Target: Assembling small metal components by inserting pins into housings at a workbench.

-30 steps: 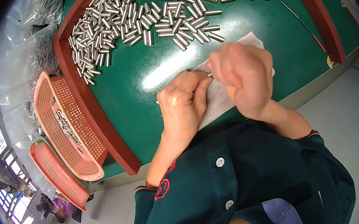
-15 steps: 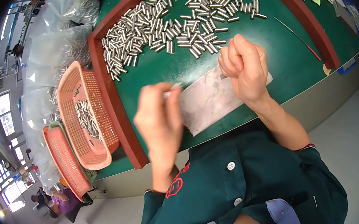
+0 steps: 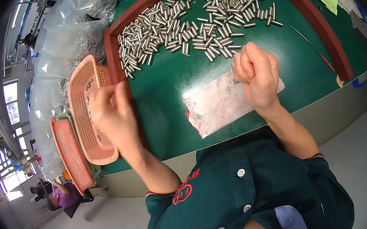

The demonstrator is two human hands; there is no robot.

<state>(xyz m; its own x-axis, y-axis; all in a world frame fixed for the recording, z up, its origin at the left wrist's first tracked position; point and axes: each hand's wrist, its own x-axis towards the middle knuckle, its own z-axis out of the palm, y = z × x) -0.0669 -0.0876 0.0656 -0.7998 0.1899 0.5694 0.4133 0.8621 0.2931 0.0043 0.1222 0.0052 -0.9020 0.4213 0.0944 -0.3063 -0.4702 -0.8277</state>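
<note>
Two hands worked apart. Left hand (image 3: 113,118) blurred over pink mesh basket (image 3: 85,121) at table's left edge, grip unreadable. Right hand (image 3: 258,76) fisted, thumb up, on white sheet (image 3: 218,106); contents hidden. Open green mat (image 3: 170,79) lay between hands. Small shiny metal cylinders (image 3: 191,23) heaped far side, inside raised red-brown rim (image 3: 313,23). Clear plastic bags (image 3: 65,33) sat far left.

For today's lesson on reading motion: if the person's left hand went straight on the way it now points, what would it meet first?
The left hand, blurred, points up and left over the table's red rim. It would most likely meet the pink mesh basket first, with a few metal pins inside. Its height above the basket is unclear.
</note>
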